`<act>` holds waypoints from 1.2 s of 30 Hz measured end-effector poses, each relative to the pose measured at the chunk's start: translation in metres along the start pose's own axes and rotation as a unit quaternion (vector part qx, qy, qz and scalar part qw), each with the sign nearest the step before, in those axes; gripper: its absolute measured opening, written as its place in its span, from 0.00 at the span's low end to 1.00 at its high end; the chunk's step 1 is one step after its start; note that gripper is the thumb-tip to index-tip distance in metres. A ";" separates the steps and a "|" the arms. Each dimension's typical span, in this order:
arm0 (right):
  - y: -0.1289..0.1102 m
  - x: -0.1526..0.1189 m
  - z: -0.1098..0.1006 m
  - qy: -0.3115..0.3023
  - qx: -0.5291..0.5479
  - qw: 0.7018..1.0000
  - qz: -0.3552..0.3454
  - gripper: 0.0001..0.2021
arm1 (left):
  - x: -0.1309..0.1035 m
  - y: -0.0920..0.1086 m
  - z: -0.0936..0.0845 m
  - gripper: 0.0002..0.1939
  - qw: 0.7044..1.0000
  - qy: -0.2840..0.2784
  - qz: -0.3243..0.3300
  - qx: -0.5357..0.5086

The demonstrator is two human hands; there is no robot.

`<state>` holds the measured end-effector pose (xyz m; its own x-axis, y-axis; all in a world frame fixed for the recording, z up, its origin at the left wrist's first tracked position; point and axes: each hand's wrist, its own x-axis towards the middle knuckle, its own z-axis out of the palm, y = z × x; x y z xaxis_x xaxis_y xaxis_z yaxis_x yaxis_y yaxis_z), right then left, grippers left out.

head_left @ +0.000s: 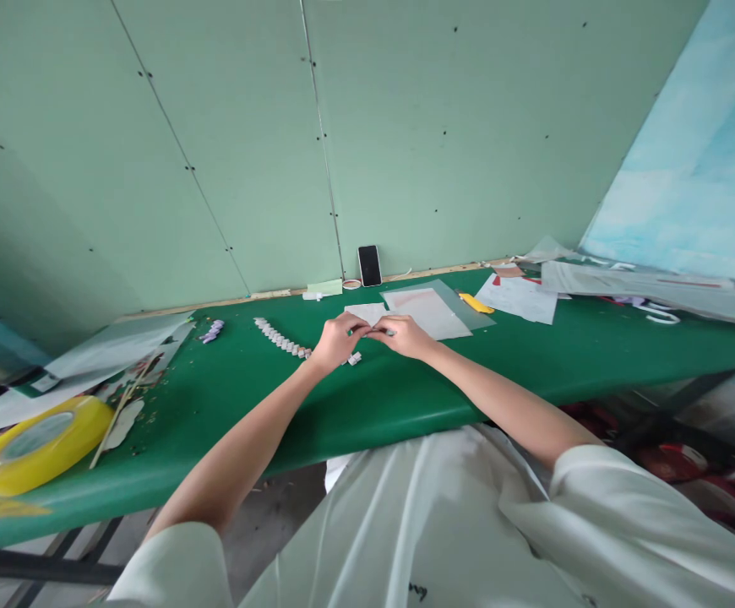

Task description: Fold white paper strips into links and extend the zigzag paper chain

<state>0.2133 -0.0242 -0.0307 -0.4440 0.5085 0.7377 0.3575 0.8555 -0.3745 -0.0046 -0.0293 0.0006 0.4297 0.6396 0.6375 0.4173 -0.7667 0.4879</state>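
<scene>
My left hand (340, 338) and my right hand (404, 335) meet over the green tabletop, fingertips pinched together. Between them is a small pale piece that looks like paper; the fingers hide most of it. Just behind the hands lies a small white sheet of paper (366, 313). A zigzag chain of folded pale paper (280, 339) curves away to the left of my left hand, its near end by the wrist. Close below the hands rests a small folded piece (355, 359). To the right is a larger white sheet (427, 312) on a translucent sheet.
A black-screened phone (369, 265) leans on the back wall. A yellow cutter (476, 303) and papers (519, 298) lie right, with a stack of sheets (652, 291) beyond. A purple folded piece (213, 331) and a yellow tape roll (41, 446) are on the left, beside a thin stick (123, 411).
</scene>
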 end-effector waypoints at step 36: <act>-0.021 0.007 0.013 -0.028 0.363 0.917 0.165 0.24 | 0.003 0.008 -0.003 0.22 0.968 -0.086 -0.121 -0.202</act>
<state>0.1915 -0.0370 -0.0250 -0.4591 0.7375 0.4953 -0.1532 0.4834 -0.8619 -0.0025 -0.0337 0.0084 0.5004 0.7759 0.3841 0.1890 -0.5308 0.8261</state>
